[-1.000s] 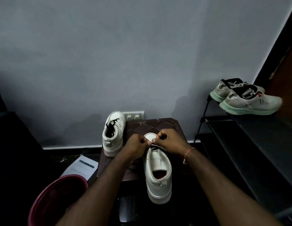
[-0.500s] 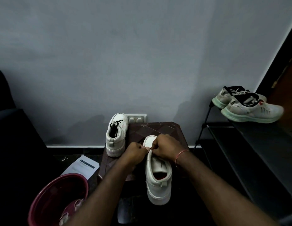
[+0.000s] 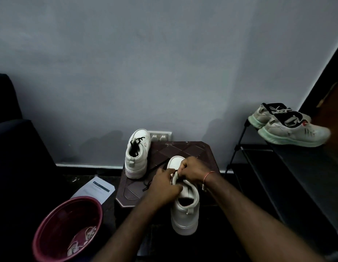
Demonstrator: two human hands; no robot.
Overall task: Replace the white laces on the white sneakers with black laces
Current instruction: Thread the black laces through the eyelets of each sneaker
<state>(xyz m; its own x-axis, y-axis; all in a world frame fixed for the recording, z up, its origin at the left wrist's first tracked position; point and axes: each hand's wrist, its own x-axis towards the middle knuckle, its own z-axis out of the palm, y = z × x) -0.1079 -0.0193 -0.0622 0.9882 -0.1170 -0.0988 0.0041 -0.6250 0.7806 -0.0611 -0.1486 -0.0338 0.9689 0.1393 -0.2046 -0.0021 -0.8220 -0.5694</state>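
Note:
A white sneaker (image 3: 185,208) stands heel toward me on a small dark stool (image 3: 185,148). My left hand (image 3: 163,184) holds its left side at the eyelets. My right hand (image 3: 191,171) pinches the black lace (image 3: 155,168) over the tongue. The lace trails off to the left across the stool top. A second white sneaker (image 3: 137,156), laced in black, stands at the stool's back left.
A maroon bin (image 3: 66,229) with white scraps inside sits on the floor at lower left, a paper sheet (image 3: 96,190) beside it. A dark shoe rack (image 3: 289,167) on the right carries a pair of grey-green trainers (image 3: 289,127). The wall is close behind.
The camera tilted down a little. Both hands slid slightly toward me along the sneaker's eyelets, and more of the black lace now shows trailing left.

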